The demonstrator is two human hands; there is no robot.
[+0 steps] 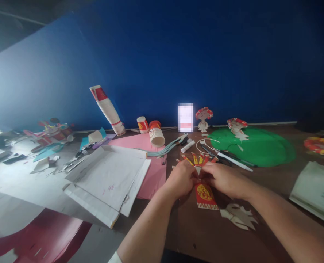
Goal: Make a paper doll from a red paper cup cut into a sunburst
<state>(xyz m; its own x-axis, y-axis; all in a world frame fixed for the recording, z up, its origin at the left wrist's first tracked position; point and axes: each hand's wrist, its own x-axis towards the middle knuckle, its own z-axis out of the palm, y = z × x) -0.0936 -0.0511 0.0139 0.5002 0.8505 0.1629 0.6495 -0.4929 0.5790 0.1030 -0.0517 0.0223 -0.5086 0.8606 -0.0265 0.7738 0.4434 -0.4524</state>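
Observation:
Between my two hands is a cut-open red paper cup with gold print. Its wall is slit into flaps that fan out behind my fingers, and one wide patterned flap points toward me. My left hand pinches it from the left, fingers closed. From the other side my right hand also has its fingers closed on it, close to the left one. The fingertips are partly hidden. Beside my right wrist lie pale cut-out paper pieces with pointed edges.
Behind my hands are a glue stick, a white pen and a green sheet. Paper-cup figures stand near the blue wall. To the left are stacked cups, pink paper and a white box.

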